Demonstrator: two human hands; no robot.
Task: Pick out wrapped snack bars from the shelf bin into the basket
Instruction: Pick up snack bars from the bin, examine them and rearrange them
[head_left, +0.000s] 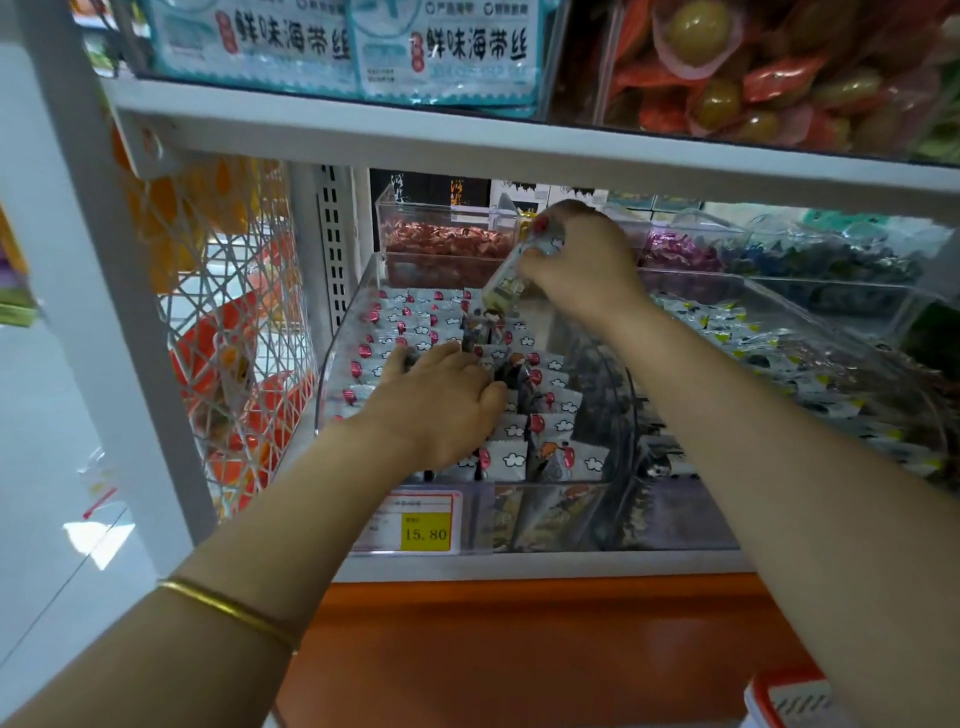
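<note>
The snack bars (506, 458) sit in rows in a bin (550, 486) on the shelf (519, 566), with a price tag (415, 522) on its front. A candy bin (441, 214) is right behind it, and a packet bin (779, 283) is just to the right.

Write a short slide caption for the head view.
Right hand holds wrapped bars above the clear bin; left hand rests on the rows inside.

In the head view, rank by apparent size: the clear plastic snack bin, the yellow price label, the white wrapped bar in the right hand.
Largest: clear plastic snack bin.
Then white wrapped bar and yellow price label: alike, unranked; right hand covers part.
</note>
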